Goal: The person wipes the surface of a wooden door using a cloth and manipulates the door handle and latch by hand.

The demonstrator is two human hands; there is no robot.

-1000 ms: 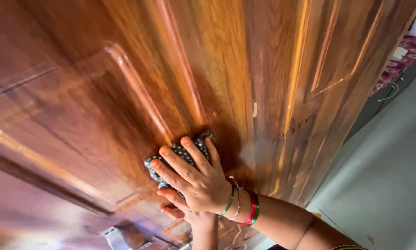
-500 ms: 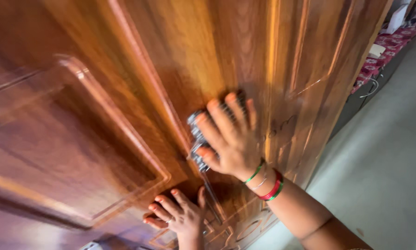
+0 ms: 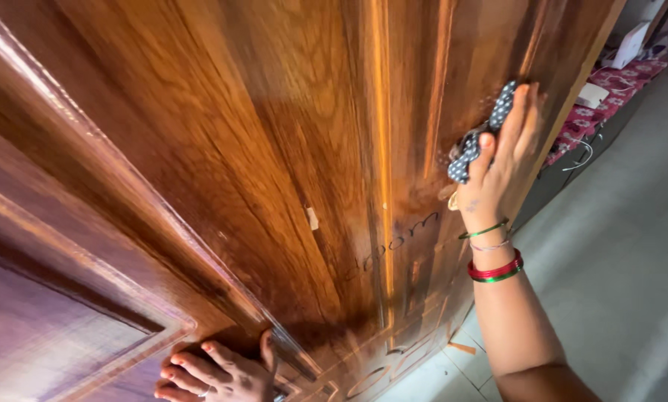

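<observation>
A glossy brown wooden door [image 3: 274, 149] with raised panels fills most of the view. My right hand [image 3: 501, 167] presses a dark cloth with white dots [image 3: 477, 138] flat against the door near its right edge. Green, silver and red bangles ring that wrist. My left hand [image 3: 215, 372] rests with its fingers spread on the door's lower part, at the bottom of the frame, holding nothing.
Right of the door lies a pale tiled floor [image 3: 631, 246]. At the upper right stands a low dark cabinet [image 3: 572, 160] topped with a red patterned cloth [image 3: 609, 85] and small white boxes [image 3: 630, 45].
My right hand has swept the dotted cloth up and to the right across the door, from its middle to near the right edge. My left hand has dropped lower in view.
</observation>
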